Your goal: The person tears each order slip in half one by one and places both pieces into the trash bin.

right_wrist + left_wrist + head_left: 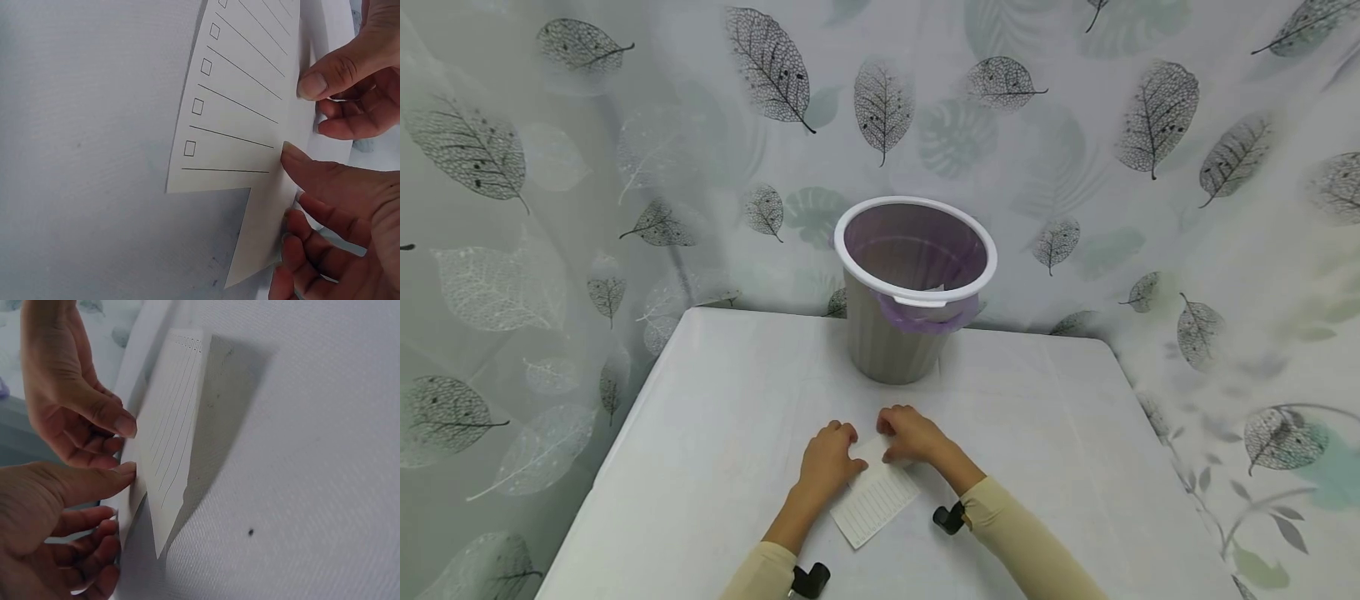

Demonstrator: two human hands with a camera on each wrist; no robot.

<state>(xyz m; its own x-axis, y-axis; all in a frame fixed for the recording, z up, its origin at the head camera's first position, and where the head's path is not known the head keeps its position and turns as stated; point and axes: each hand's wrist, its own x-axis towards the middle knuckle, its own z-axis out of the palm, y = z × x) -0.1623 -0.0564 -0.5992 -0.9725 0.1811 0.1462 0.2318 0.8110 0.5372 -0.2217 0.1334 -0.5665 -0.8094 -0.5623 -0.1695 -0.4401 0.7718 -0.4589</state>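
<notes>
On the white table [700, 417], near side of the bin [891, 337], we find the lined paper [874, 504]. Step in hand, we judge: folding or tearing it; we cannot tell which. Next move likely calls for firm pinches and an even pull or press. Forearms angle inward; left hand [828, 460] and right hand [913, 435] both pinch the plain end, thumbs close, other fingers curled.

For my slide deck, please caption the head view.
Left hand and right hand pinch lined paper over a white table, a grey bin standing beyond.
</notes>
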